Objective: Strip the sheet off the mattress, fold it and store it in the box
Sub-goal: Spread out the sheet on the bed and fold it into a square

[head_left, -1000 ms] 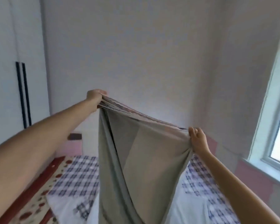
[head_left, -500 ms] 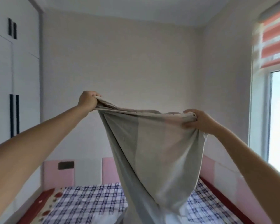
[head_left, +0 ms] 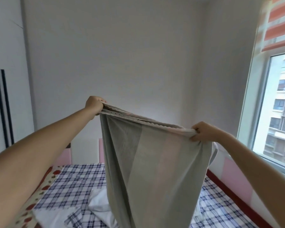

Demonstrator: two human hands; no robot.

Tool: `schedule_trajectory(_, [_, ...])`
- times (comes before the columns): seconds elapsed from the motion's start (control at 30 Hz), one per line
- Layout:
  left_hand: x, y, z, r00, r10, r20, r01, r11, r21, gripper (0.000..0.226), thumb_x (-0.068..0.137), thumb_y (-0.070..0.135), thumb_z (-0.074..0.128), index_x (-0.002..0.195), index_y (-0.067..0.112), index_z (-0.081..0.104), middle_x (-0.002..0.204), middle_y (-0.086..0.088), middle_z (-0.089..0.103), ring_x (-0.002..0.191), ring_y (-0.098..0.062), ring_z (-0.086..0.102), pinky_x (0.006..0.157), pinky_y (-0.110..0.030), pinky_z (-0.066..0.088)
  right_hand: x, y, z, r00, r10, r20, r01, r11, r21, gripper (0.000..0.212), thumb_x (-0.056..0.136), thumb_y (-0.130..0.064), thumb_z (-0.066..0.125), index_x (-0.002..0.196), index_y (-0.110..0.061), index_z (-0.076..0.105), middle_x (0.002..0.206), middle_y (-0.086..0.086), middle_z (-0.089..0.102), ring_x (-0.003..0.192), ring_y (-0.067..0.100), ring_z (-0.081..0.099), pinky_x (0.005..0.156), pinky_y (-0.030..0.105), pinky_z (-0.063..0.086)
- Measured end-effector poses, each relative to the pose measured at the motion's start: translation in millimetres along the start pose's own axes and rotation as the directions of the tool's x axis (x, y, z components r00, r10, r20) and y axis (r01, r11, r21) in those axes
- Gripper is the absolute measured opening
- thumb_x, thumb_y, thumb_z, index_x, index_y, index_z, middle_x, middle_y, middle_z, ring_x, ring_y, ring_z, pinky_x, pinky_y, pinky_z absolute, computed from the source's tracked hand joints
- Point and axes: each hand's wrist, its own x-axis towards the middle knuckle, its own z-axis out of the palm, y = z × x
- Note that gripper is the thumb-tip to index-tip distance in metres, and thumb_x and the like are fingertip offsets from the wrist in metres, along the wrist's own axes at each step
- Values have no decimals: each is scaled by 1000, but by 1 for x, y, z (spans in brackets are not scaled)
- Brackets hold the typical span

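Left hand [head_left: 94, 104] and right hand [head_left: 202, 131] each grip a top corner of the grey, doubled-over cotton sheet [head_left: 148, 165], which hangs above the checked blue-white bed cover [head_left: 69, 183].

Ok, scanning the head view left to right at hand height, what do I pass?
In order: black wardrobe handles → left hand → grey sheet, stretched between both hands → right hand → window.

sheet [head_left: 155, 162] cut off at lower edge, mattress [head_left: 72, 178] partly hidden behind it, blind [head_left: 278, 22] seemingly blurred
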Motion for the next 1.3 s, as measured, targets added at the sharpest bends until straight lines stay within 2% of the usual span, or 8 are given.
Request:
schedule_trajectory(0.1, [1, 7, 1, 1000, 18, -23, -19, 999, -38, 39, 89, -5, 32, 97, 3, 69, 102, -15, 65, 76, -22, 52, 44, -20, 37, -3, -11, -1, 973, -74, -216, -6, 937, -350, 24, 82, -37, 64, 79, -22, 46, 80, 0, 63, 81, 24, 59, 75, 30, 32])
schedule_trajectory(0.23, [-5, -1, 0, 998, 59, -28, -61, 995, -79, 43, 87, -6, 29, 92, 9, 69, 96, -11, 61, 81, -23, 52, 53, -23, 39, -15, -14, 35, 903, -212, -375, 94, 947, -309, 8, 83, -14, 58, 88, -15, 52, 91, 8, 64, 80, 35, 63, 68, 34, 41])
schedule_trajectory(0.4, [-23, -28, 3, 998, 54, -31, -57, 991, -121, 43, 84, -8, 27, 88, 11, 65, 96, -8, 60, 82, -21, 54, 48, -18, 43, -51, -4, 112, 823, -223, -522, 188, 975, -119, 46, 67, 7, 69, 98, -20, 48, 88, 4, 67, 57, 32, 63, 45, 38, 49])
schedule_trajectory(0.5, [-32, -40, 13, 997, 76, 2, -75, 992, -99, 44, 83, -9, 28, 88, 11, 66, 94, -7, 60, 79, -19, 54, 55, -19, 45, -80, -9, 153, 744, -401, -534, 339, 916, -216, 67, 55, 12, 74, 108, -17, 45, 98, 8, 71, 49, 27, 64, 29, 31, 44])
schedule_trajectory(0.67, [-44, -52, 35, 992, 105, 74, -103, 994, -23, 46, 80, -11, 27, 93, 4, 69, 94, -9, 60, 88, -20, 53, 75, -24, 41, -108, -13, 196, 663, -667, -341, 541, 741, -397, 59, 72, 0, 45, 126, -23, 46, 94, 3, 69, 46, 11, 58, 31, 18, 33])
schedule_trajectory(0.87, [-55, -58, 47, 980, 145, 137, -150, 988, 24, 44, 79, -11, 31, 94, 3, 70, 96, -10, 61, 91, -19, 54, 77, -23, 43, -125, -15, 230, 785, -534, -314, 485, 845, -226, 31, 75, -17, 55, 105, -21, 60, 85, -7, 67, 76, 12, 65, 55, 24, 53])
schedule_trajectory(1.1, [-58, -60, 41, 978, 164, 126, -172, 984, 54, 45, 77, -12, 30, 94, 1, 70, 104, -17, 65, 89, -20, 55, 75, -23, 43, -125, -11, 253, 930, -155, -332, 223, 958, 179, 33, 88, -56, 49, 80, -26, 60, 68, -13, 56, 61, 12, 56, 48, 33, 50])
schedule_trajectory(1.3, [-57, -70, 31, 988, 99, 121, -115, 984, 134, 42, 78, -13, 33, 94, 0, 70, 96, -15, 64, 83, -22, 55, 63, -22, 45, -128, -22, 228, 895, 167, -414, 29, 903, 428, 14, 84, -18, 71, 74, -17, 60, 69, -9, 59, 62, 11, 53, 58, 12, 37])
